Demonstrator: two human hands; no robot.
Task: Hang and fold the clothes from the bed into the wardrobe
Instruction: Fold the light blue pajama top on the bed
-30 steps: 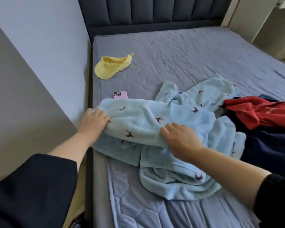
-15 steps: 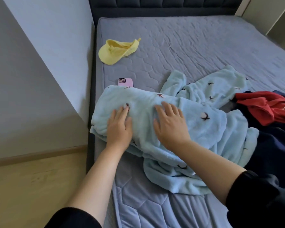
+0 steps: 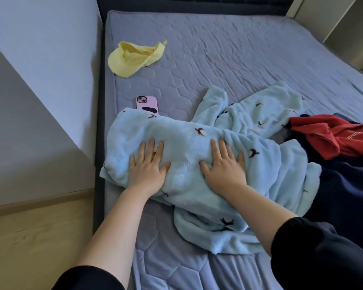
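The light blue garment (image 3: 189,147) is made of thick, fluffy fleece, with small dark bird shapes scattered over it. It lies on the bed (image 3: 239,59), close to the left side of the mattress, and is folded over into a long soft roll. One sleeve points toward the headboard (image 3: 197,3), and a loose part spreads toward the near side.

The left hand (image 3: 148,166) lies flat on the left part of the roll, with fingers straight and spread, and grips nothing. The right hand (image 3: 223,166) lies flat on the middle part in the same way and presses on the fleece. Both forearms are bare below black sleeves.

The mattress cover is grey-blue and quilted in hexagons, with light wrinkles. At the right, a red garment (image 3: 331,135) of smoother cloth with white letters lies on a dark navy garment (image 3: 348,195), which touches the fleece. A soft, crumpled yellow cap (image 3: 132,57) lies near the far left corner. A pink phone (image 3: 146,103) lies camera side up just behind the roll, with its near end at the edge of the fleece.

The left end of the roll reaches the edge of the mattress, beside the dark bed frame and the pale wall. Below the wall is a wooden floor (image 3: 29,237). Bare quilted surface stretches behind the garment, from the cap across to the right side.
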